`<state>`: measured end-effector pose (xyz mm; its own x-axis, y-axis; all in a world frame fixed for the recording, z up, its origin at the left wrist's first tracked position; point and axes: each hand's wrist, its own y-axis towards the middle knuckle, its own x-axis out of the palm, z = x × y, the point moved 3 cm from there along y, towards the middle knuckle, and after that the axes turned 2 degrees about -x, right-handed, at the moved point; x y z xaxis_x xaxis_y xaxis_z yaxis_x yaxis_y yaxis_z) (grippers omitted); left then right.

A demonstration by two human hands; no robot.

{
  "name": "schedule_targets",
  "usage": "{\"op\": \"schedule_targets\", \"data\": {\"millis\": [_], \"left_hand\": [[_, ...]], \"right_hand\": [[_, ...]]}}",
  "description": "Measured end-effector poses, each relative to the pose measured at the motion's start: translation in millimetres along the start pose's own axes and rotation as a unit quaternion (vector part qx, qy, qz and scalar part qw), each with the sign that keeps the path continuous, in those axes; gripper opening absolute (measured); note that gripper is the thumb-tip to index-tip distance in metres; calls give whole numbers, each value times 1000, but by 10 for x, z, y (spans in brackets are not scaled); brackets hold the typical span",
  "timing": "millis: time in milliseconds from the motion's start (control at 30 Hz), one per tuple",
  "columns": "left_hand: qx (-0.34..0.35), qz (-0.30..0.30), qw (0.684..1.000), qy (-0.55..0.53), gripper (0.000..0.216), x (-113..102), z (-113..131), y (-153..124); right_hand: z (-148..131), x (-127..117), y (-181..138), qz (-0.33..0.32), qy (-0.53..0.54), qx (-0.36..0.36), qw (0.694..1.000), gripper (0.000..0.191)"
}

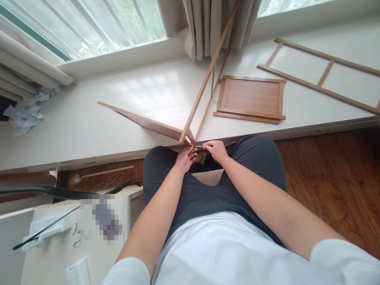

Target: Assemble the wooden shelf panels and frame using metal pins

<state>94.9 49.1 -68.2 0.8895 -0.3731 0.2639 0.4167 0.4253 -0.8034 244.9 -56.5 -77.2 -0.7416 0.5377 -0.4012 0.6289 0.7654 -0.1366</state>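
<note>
A tall ladder-like wooden frame (pixel 198 103) stands on edge on the white ledge, leaning up toward the curtain. Its near end meets a wooden panel (pixel 142 122) that stretches off to the left, forming a corner. My left hand (pixel 186 158) is at this corner, palm partly up, fingers curled around the frame's near end. From the right, my right hand (pixel 216 151) pinches a thin silver metal rod (pixel 198 147) that points at the corner joint. The rod's exact kind is too small to make out, and my fingers partly hide the joint.
Stacked wooden panels (pixel 252 95) lie on the ledge, with another ladder-like frame (pixel 315 85) flat at right. Crumpled paper (pixel 25 116) lies far left. Beside me, a white cabinet top (pixel 50 257) holds small fittings (pixel 76 235) and a white box (pixel 77 273). A black cable runs above it.
</note>
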Motion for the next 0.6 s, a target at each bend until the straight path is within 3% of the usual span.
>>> {"op": "schedule_targets", "data": {"millis": [267, 433, 600], "left_hand": [[4, -6, 1000, -1, 18, -2, -12, 11], [3, -7, 1000, 1, 20, -2, -6, 4], [3, -4, 1000, 1, 19, -6, -6, 14]], "right_hand": [[58, 32, -6, -36, -35, 15, 999, 9], [139, 88, 0, -61, 55, 84, 993, 12], [148, 144, -5, -78, 162, 174, 968, 14]]}}
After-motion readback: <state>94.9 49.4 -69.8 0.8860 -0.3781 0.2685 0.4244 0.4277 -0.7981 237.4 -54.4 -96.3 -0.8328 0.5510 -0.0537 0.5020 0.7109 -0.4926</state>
